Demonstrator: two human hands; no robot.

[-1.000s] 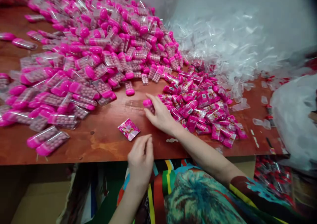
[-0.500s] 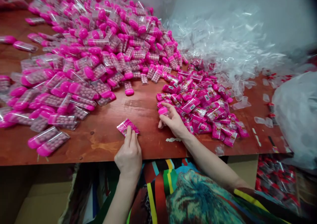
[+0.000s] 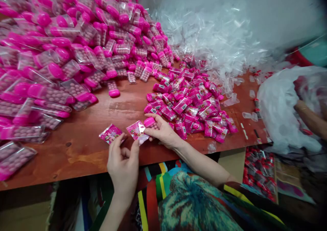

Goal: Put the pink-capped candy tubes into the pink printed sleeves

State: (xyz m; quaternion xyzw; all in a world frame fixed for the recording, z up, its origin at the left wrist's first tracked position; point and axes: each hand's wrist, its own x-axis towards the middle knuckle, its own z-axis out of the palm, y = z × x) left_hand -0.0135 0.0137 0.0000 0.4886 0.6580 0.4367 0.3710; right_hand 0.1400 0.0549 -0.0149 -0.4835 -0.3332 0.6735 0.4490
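Observation:
My right hand (image 3: 163, 132) is closed around a small clear container with a pink cap (image 3: 150, 122), filled with pale pink candy balls. Just left of it is a shiny pink printed packet (image 3: 136, 129), its near edge close to my left thumb. My left hand (image 3: 122, 163) has its fingers bent and apart from the thumb. Its fingertips rest at the edge of another flat pink packet (image 3: 110, 133) on the wooden table (image 3: 84, 156). Whether the left fingertips press on that packet is hard to see.
A big heap of pink-capped containers (image 3: 76, 57) covers the left. Beyond my right hand lies a pile of filled pink packets (image 3: 196, 101), with clear plastic pieces (image 3: 212, 43) behind. At right, another person's arm (image 3: 310, 118) reaches by a white plastic bag (image 3: 278, 105). A box of red-and-clear items (image 3: 260, 173) sits below.
My view has shifted to the right. Two flat packets now show where one lay under my left fingers. My right hand has brought the candy container nearer to my left hand.

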